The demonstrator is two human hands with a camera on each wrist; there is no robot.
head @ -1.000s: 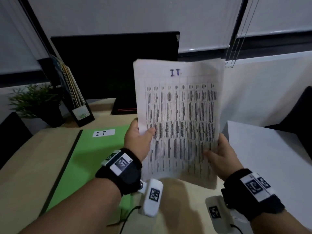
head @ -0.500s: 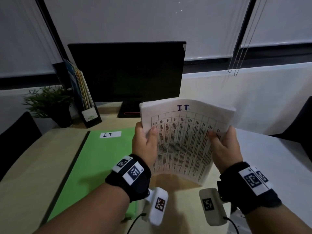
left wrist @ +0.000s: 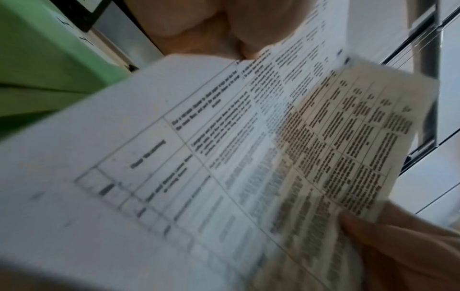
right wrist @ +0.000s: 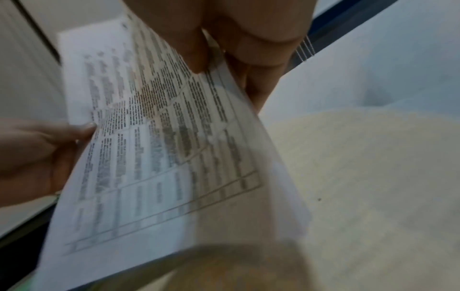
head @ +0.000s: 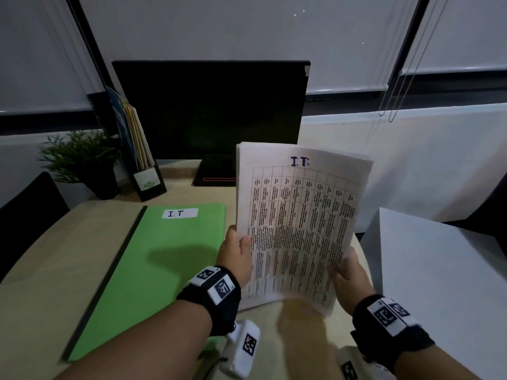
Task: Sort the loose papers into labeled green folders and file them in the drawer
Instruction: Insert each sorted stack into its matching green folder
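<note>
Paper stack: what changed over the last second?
The paper stack marked I.T went from upright to tipped back and bowed, with its bottom edge now at the desk. The left hand and right hand still grip its sides. The green folder stayed closed on the desk.

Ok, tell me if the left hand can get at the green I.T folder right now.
Probably not yet. The green I.T folder lies closed just left of the left hand with nothing on it, but that hand grips the I.T papers, as does the right hand. It must let go first.
</note>
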